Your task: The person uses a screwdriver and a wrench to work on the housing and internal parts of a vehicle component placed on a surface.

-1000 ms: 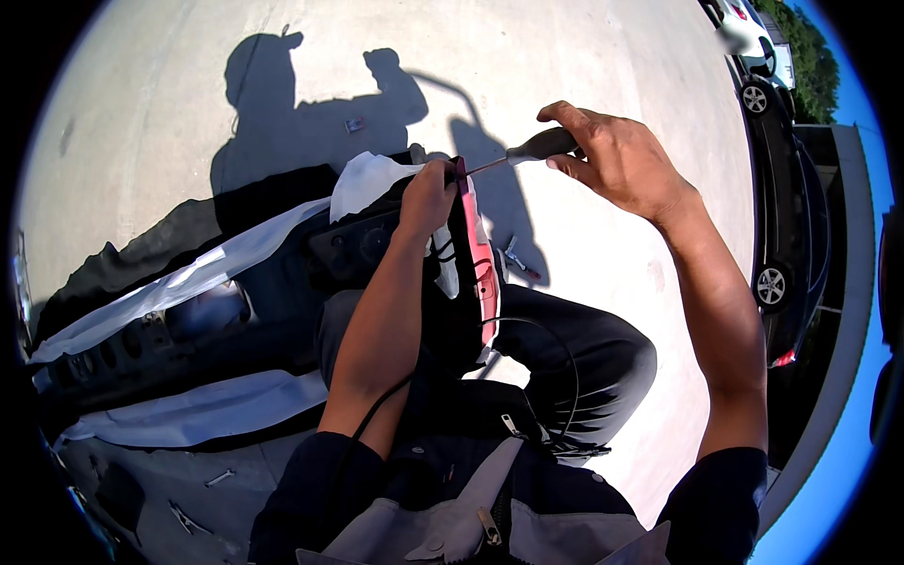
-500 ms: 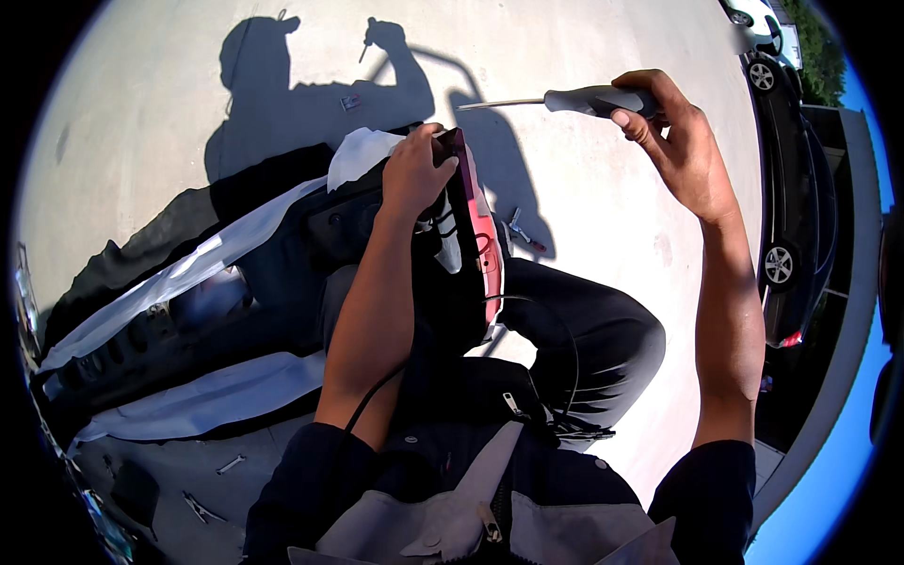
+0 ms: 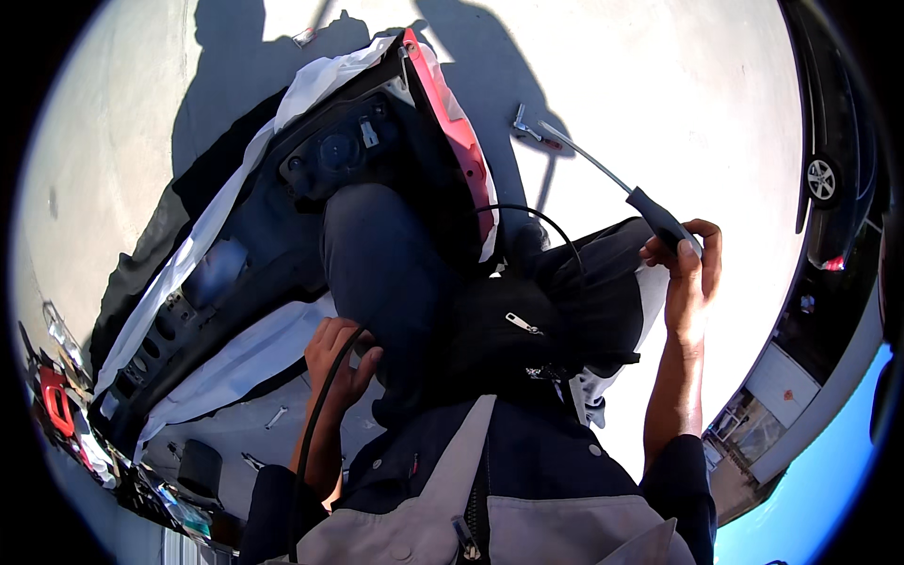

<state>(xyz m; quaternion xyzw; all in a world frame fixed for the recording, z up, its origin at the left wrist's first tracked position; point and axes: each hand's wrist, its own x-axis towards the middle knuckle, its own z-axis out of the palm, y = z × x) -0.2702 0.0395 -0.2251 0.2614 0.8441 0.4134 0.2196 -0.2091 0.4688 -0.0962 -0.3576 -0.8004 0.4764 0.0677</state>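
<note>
My right hand (image 3: 692,273) is closed around the dark grey handle of a screwdriver (image 3: 663,219) beside my right knee. Its long metal shaft points up and to the left, away from any part. Over by my left thigh, my left hand (image 3: 341,360) hangs with loosely curled fingers and the thumb apart, with no tool visible in it. A black cable (image 3: 318,407) runs across its wrist. A long dark vehicle panel (image 3: 273,221) with a red painted edge (image 3: 454,118) lies in front of me, its sides lined with white sheeting (image 3: 212,235).
On the concrete beyond the red edge lies a ratchet-like tool (image 3: 527,127). A small wrench (image 3: 276,417) and a dark pouch-like object (image 3: 200,468) are on the ground at the near left. A red object (image 3: 56,400) sits farther left. A dark parked car (image 3: 843,141) stands at the right.
My left hand has left the panel's red end and come back beside my left thigh. The right hand has lowered the screwdriver toward my right knee. The view has tilted nearer to my body.
</note>
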